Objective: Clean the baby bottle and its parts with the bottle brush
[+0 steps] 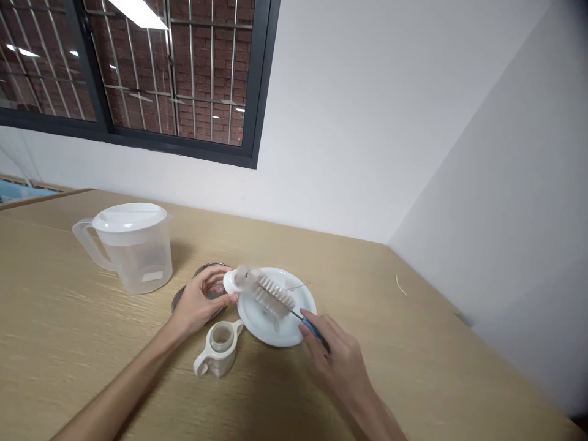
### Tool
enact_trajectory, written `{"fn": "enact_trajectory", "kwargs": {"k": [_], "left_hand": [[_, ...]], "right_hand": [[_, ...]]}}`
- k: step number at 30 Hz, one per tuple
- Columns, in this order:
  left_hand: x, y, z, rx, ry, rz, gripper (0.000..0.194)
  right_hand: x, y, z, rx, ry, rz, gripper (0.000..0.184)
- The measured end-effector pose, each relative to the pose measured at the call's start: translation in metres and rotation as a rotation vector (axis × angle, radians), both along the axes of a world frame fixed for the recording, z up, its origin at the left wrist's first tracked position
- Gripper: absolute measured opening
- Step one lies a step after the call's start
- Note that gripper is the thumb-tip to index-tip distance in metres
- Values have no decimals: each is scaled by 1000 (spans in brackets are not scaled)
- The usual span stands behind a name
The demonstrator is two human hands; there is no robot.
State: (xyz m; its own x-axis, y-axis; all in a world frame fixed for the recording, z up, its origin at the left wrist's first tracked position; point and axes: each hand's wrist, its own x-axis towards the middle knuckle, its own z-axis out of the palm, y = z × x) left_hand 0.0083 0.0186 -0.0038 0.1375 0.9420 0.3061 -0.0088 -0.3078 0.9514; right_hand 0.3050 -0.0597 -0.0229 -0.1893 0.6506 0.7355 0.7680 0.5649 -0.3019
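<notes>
My left hand (202, 300) is closed on a small white cylindrical piece (230, 282), its thumb and fingers on either side. Held by its blue handle (314, 332) in my right hand (337, 352) is a bottle brush (275, 298) with white bristles. The brush slants up to the left over a white plate (303, 300). Its blurred tip meets or nearly meets the white piece; I cannot tell whether it is inside. Beneath my left hand lies a round metal dish (178, 299), partly hidden. A white two-handled cup holder (220, 361) stands just in front of the plate.
A clear plastic pitcher (142, 257) with a white lid stands at the left on the wooden table (413, 373). A thin pale strip (400, 285) lies at the right. Behind the table are a white wall (340, 141) and a barred window (184, 73).
</notes>
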Motion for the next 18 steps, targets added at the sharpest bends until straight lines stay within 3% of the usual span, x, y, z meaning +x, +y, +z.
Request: {"fn": "enact_trajectory", "kwargs": {"k": [5,12,18], "left_hand": [[2,-1,3,-2,-5,2,56],[1,0,0,42,33,24,52],[1,3,-5,62,23,30,51]], "right_hand": [[10,4,-3,-25,14,-136,25],[0,-2,3,43,-22,-5,27],[5,1,3,50,-23,-159,26]]}}
